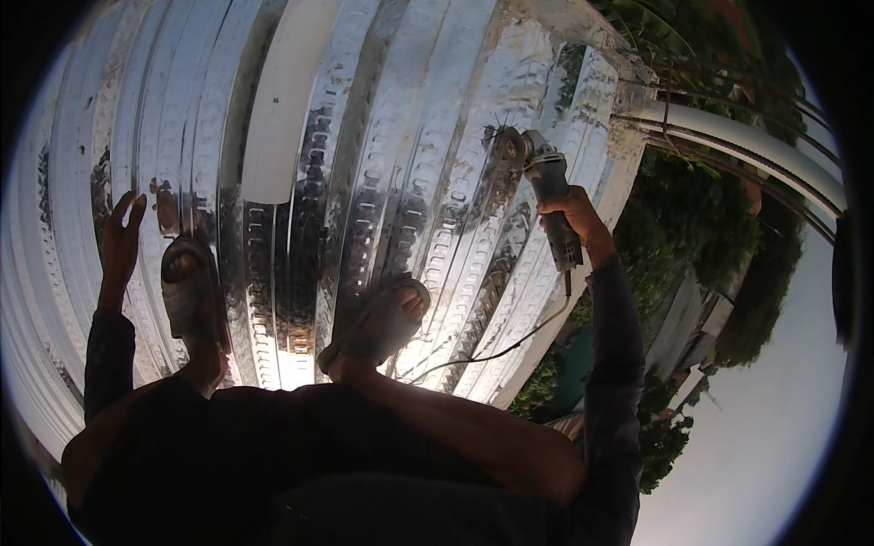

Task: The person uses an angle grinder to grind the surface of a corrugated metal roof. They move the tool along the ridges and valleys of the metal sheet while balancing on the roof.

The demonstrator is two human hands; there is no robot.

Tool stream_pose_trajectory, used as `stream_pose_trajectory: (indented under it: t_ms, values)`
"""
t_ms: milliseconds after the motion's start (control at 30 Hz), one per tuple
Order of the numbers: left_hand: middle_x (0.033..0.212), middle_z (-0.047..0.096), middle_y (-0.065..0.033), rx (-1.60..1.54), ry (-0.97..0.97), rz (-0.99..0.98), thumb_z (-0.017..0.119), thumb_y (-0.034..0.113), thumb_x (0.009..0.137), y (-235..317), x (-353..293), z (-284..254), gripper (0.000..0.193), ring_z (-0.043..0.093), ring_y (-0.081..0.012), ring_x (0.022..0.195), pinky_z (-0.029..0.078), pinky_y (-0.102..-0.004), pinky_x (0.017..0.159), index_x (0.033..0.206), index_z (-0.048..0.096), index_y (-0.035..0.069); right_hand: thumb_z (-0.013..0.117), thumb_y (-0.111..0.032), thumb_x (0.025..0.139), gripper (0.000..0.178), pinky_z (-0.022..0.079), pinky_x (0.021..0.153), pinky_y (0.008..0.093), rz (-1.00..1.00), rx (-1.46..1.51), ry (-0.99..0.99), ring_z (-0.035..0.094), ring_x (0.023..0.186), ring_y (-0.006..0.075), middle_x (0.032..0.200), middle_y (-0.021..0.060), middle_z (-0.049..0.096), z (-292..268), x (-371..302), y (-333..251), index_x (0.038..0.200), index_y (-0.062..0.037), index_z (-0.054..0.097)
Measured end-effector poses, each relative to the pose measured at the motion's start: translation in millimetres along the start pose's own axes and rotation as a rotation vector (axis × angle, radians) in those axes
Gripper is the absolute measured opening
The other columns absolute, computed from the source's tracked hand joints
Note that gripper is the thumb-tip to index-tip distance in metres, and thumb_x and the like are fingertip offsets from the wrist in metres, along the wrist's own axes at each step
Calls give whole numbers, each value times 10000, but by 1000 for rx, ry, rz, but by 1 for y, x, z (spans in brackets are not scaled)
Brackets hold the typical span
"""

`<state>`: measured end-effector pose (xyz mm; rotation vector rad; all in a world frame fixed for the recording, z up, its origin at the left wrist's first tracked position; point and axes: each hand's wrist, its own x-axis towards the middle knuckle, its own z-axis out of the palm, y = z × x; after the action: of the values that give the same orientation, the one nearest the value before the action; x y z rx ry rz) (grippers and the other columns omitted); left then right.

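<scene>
My right hand (577,224) is wrapped round the body of an angle grinder (550,182), toward the right edge of a shiny ribbed metal sheet (428,173). The grinder's disc (513,151) is at a dark, rough patch of the sheet; whether it touches or spins I cannot tell. Thin dark spikes (497,135) stick out beside the disc. From the grinder's lower end a black cord (482,358) runs down and left over the ribs. On the far left, my left hand (120,241) holds nothing, fingers stretched out and apart above the sheet, close to its reflection.
My sandalled feet (189,287) stand on the ribs. A long pale strip (278,109) lies along the sheet ahead. Beyond the sheet's rough right edge (596,196), steel bars (719,159) stick out. Trees (683,218) and roofs (678,318) show far below.
</scene>
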<state>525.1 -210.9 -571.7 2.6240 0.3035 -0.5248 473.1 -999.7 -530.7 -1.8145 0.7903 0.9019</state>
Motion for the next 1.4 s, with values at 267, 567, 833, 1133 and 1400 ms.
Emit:
stream_pose_trajectory:
  t_ms: [267, 567, 833, 1133, 1400]
  values:
    - [1411, 629, -221, 78, -11, -20, 607, 462, 1038, 2, -4, -3, 594, 564, -339, 1358, 395, -401, 1151, 1407, 602, -3, 829, -250, 700, 349, 503, 582, 352, 2, -47, -12, 645, 583, 185, 732, 82, 687, -10, 4, -2, 891, 30, 743]
    - [1401, 632, -229, -30, -9, -23, 613, 471, 1035, -2, -5, 0, 613, 571, -313, 1345, 396, -388, 1142, 1408, 596, -15, 818, -243, 696, 333, 525, 569, 364, 7, -34, -5, 656, 569, 202, 721, 94, 687, -9, 6, -8, 866, 29, 732]
    - [1390, 641, -225, -1, 6, -15, 610, 471, 1036, -7, -7, -1, 595, 577, -331, 1338, 401, -394, 1139, 1410, 601, 9, 817, -263, 693, 346, 522, 570, 363, 13, -29, -4, 653, 568, 201, 724, 99, 694, -9, 11, -10, 871, 24, 741]
    - [1413, 623, -235, -23, -3, -28, 599, 486, 1037, -7, -9, 0, 620, 560, -332, 1362, 388, -395, 1156, 1418, 592, -3, 822, -252, 692, 345, 512, 575, 368, 14, -46, -5, 647, 573, 197, 732, 93, 693, -7, 9, -9, 876, 29, 742]
    - [1427, 612, -242, -9, -17, -33, 600, 486, 1036, 5, -9, -1, 640, 552, -330, 1372, 382, -393, 1163, 1425, 580, -22, 820, -249, 692, 324, 501, 572, 362, 6, -59, -8, 636, 578, 182, 728, 78, 684, -11, 12, -3, 864, 14, 742]
